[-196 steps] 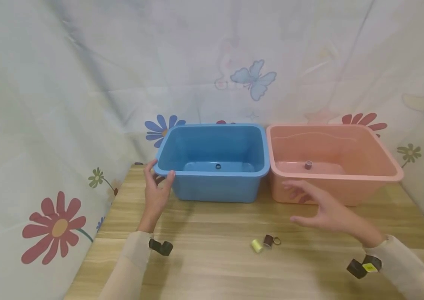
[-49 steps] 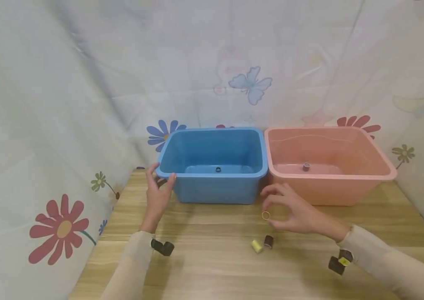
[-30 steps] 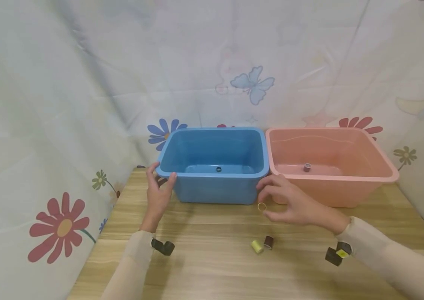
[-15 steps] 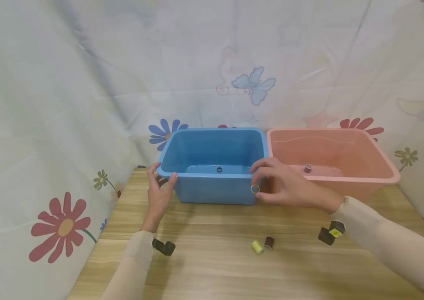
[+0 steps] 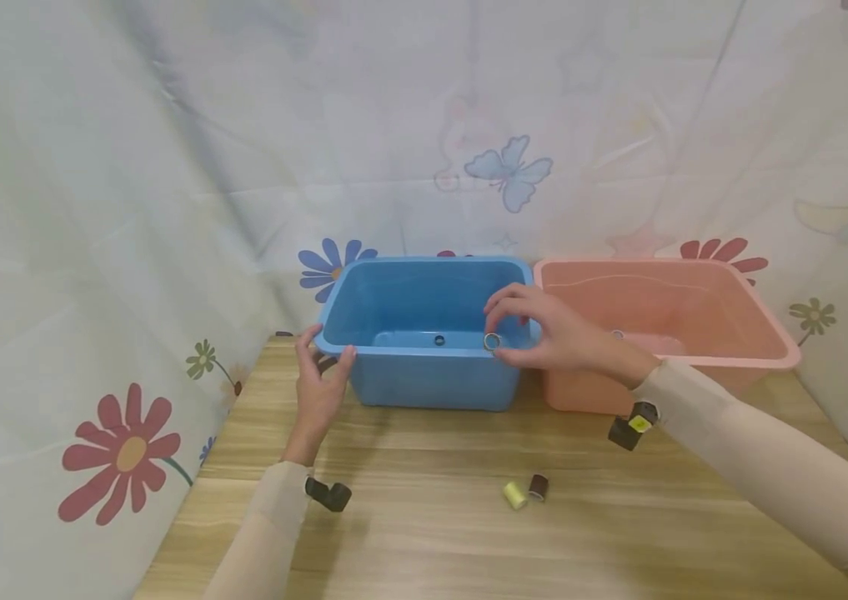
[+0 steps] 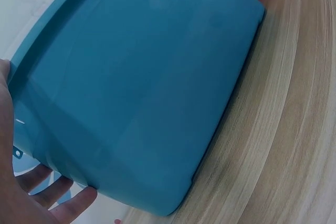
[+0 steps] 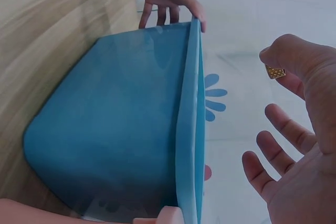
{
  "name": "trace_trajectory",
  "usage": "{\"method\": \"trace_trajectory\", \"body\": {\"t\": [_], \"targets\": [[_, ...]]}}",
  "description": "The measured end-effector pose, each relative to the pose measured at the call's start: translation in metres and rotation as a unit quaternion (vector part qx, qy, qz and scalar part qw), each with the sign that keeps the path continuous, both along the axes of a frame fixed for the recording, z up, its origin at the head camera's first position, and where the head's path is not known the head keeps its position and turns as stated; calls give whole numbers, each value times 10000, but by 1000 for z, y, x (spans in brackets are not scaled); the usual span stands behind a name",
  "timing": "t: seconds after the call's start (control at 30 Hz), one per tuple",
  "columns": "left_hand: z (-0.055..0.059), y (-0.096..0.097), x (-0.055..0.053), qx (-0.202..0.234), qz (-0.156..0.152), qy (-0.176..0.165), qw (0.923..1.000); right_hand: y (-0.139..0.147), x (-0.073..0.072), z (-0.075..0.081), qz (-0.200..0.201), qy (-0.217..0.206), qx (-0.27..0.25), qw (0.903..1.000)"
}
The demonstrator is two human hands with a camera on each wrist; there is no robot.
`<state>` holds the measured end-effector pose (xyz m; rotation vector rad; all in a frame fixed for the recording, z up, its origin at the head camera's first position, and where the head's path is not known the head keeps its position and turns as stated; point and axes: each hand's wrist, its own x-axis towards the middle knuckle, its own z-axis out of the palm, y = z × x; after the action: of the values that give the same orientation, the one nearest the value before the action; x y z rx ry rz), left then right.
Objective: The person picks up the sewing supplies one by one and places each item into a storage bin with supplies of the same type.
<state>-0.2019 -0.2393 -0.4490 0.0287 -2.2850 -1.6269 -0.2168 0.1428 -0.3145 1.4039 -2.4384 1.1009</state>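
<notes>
My right hand [image 5: 554,333] pinches a gold ring [image 5: 492,342] between thumb and index finger, above the front right rim of the blue bin [image 5: 431,379]. In the right wrist view the ring [image 7: 275,72] shows a textured gold band, and the other fingers are spread. My left hand [image 5: 318,396] grips the blue bin's front left corner, thumb over the rim and fingers along the side. A small dark ring [image 5: 439,340] lies on the blue bin's floor. On the table a yellow thread spool [image 5: 515,495] lies beside a dark brown thread spool [image 5: 539,487].
A pink bin [image 5: 694,361] stands against the blue bin's right side. Inside it a small object [image 5: 618,334] is mostly hidden by my right arm. Behind both bins hangs a patterned cloth [image 5: 393,125]. The wooden table [image 5: 408,517] stretches out in front.
My right hand took the gold ring from beside the spools, then carried it up and leftward from in front of the bins to the blue bin's rim. The left hand stayed on its corner.
</notes>
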Motion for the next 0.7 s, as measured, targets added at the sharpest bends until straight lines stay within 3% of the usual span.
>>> {"method": "trace_trajectory", "body": {"t": [0.23,0.7], "targets": [[-1,0,0,50,-52,33,10000,-5,-18,4,-289,-379,191,9987],[0,0,0,22,-35,34,10000,-20,-59,9,-719,-673,403,9943]]}}
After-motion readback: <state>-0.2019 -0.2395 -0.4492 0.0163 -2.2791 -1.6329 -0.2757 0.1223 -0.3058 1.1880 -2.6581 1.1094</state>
